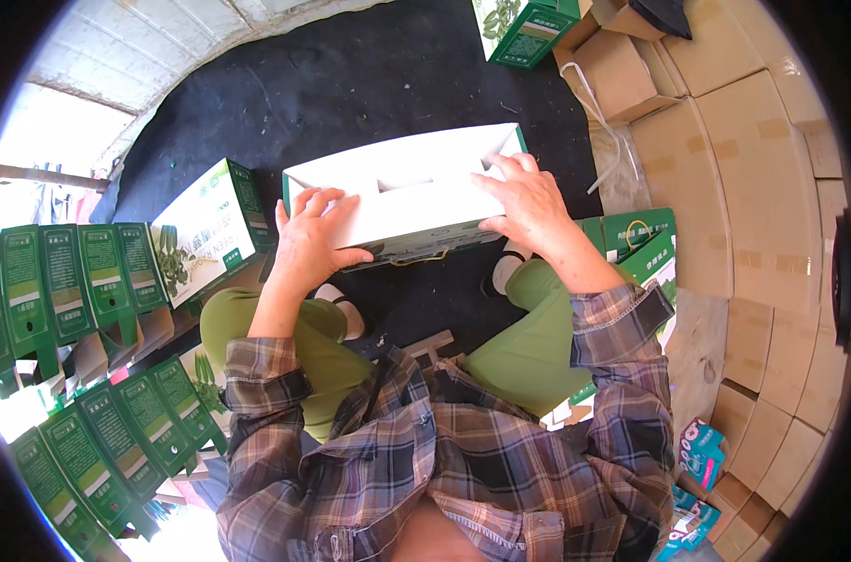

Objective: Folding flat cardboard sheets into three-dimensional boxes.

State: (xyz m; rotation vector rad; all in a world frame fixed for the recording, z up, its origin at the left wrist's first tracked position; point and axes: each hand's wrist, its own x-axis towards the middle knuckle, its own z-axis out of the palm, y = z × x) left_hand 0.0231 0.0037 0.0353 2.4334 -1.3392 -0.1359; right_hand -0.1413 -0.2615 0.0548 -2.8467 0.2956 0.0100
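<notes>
Between my knees I have a long cardboard gift box (425, 208), its white inside facing up and its printed green outside turned toward me. White folds or dividers show within it. A yellow cord handle (433, 256) hangs at its near side. My left hand (305, 239) grips the near wall at the left end, fingers over the white edge and thumb along the outside. At the right end, my right hand (535, 204) is closed over the same wall, fingertips reaching inside and thumb on the outer face.
Rows of green printed cartons (97, 281) stand at the left, beside a white-and-green box (210, 229). Another green box (528, 28) sits at the far right. Brown cartons (762, 178) are stacked along the right. Black sheeting (332, 84) covers the floor ahead; a white strap (594, 103) lies near its right edge.
</notes>
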